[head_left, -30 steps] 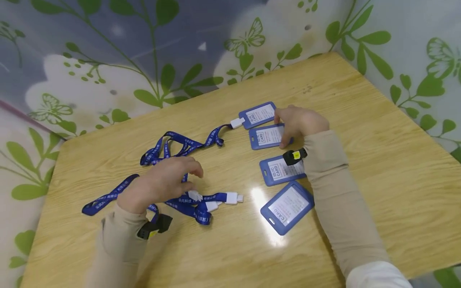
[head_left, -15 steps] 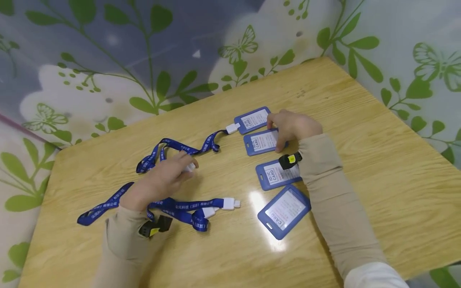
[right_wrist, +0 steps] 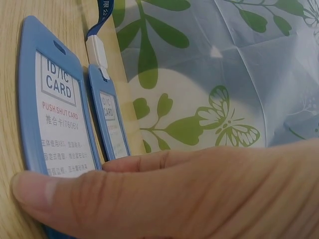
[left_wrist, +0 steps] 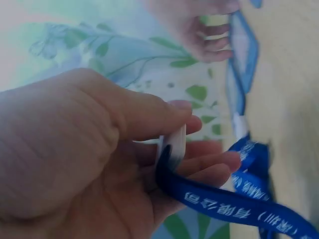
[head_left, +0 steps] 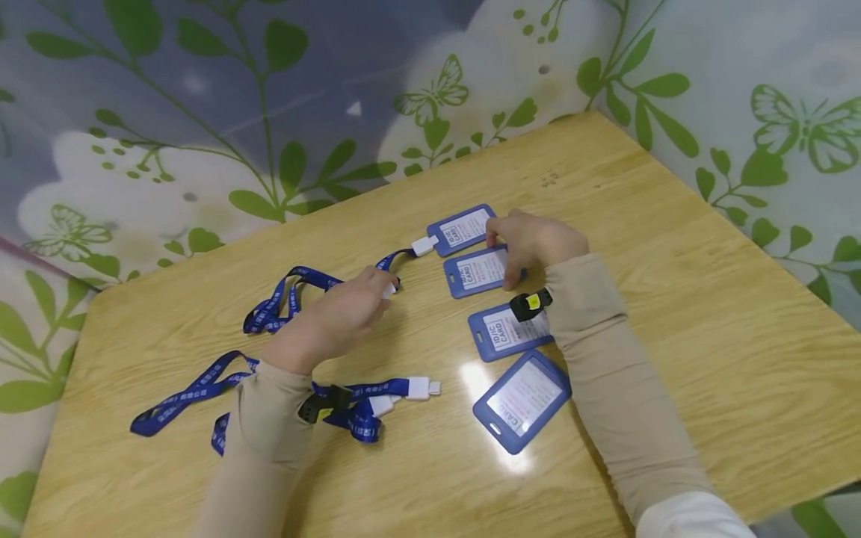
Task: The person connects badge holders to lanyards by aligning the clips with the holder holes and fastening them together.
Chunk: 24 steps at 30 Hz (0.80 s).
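My left hand (head_left: 343, 317) pinches the white plastic clip (left_wrist: 175, 142) of a blue lanyard (left_wrist: 219, 205) between thumb and fingers, above the table. The strap with white lettering trails from the clip. My right hand (head_left: 538, 240) holds a blue ID card holder (head_left: 474, 273) by its long edges, thumb on the near one and fingers on the far one; it lies on the table with its slot facing left. Just behind it lies another card holder (head_left: 460, 229), joined to a lanyard by a white clip (right_wrist: 97, 52).
Two more blue card holders lie nearer me, one straight (head_left: 501, 332) and one turned aslant (head_left: 521, 403). Other blue lanyards (head_left: 195, 392) spread over the left of the wooden table (head_left: 706, 359), a white clip (head_left: 418, 388) among them. A leaf-patterned wall covering (head_left: 323, 90) borders the back.
My left hand has taken hold of the loose lanyard clip, lifted it and carried it right toward the card holders. My right hand stays at the same card holder. The head view has shifted slightly.
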### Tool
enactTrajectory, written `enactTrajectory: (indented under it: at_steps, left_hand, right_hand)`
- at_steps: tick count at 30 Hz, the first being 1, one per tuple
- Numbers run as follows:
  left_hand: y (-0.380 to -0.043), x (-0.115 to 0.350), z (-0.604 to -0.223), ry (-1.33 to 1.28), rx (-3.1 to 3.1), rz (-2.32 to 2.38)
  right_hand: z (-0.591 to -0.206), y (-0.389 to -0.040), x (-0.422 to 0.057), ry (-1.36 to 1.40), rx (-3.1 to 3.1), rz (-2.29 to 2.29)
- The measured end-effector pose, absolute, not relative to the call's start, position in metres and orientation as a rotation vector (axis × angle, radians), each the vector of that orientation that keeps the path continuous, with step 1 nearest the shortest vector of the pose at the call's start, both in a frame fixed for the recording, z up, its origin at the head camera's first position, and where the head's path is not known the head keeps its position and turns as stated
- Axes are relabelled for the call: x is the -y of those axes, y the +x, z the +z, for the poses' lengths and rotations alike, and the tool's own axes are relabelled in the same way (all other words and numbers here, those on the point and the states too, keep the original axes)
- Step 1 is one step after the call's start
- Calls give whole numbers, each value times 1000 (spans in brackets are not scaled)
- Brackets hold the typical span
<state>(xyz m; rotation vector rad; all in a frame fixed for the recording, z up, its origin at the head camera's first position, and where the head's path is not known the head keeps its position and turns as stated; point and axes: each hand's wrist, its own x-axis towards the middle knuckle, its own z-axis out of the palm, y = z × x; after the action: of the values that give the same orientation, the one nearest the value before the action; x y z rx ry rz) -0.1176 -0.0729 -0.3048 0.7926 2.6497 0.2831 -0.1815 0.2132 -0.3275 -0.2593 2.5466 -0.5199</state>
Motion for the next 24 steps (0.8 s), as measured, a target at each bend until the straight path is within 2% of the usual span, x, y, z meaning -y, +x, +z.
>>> enactTrajectory:
  at_steps: [10, 16, 24]
  left_hand:
    - [-125, 39, -322, 920, -2785, -59]
    - [-135, 25, -332, 1001, -2827, -8]
    - [-145, 15, -343, 938, -2756, 74]
  right_hand:
    - [-327, -182, -209, -287, -2542, -492]
    - [-324, -183, -208, -273, -2538, -483]
    - [-328, -183, -210, -255, -2534, -495]
